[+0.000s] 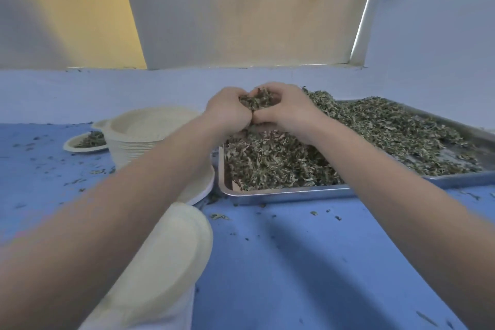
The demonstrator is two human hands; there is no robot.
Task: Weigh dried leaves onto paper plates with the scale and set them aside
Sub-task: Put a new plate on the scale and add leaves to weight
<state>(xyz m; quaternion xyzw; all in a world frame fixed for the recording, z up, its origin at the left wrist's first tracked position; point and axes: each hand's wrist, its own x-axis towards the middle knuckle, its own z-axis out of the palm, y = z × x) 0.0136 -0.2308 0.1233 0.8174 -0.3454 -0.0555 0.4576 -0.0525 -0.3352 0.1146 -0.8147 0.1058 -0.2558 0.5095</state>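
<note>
Far to the left of your left hand (227, 112), a shallow cream paper plate (80, 145) sits on the blue table surface (294, 249) with a small heap of dried leaves on it. Just right of it, still left of your hand, stands a tall stack of cream paper bowls (139, 136). Below your left forearm another cream paper plate (171, 244) lies close to you; the white object it sits on is mostly hidden. A further pale plate edge (206, 187) peeks out under the same forearm, beside the tray.

Your left hand is curled, its fingers cupped around a clump of dried green leaves (255, 100). Your right hand (284, 111) mirrors it, fingers curled in, pressed against the left so the two together hold the clump above the pile.

Beneath and to the right of both hands, the rectangular shiny metal tray (289, 191) holds the loose spread of dried green leaves (375, 131). Crumbs of leaf lie scattered over the table.
</note>
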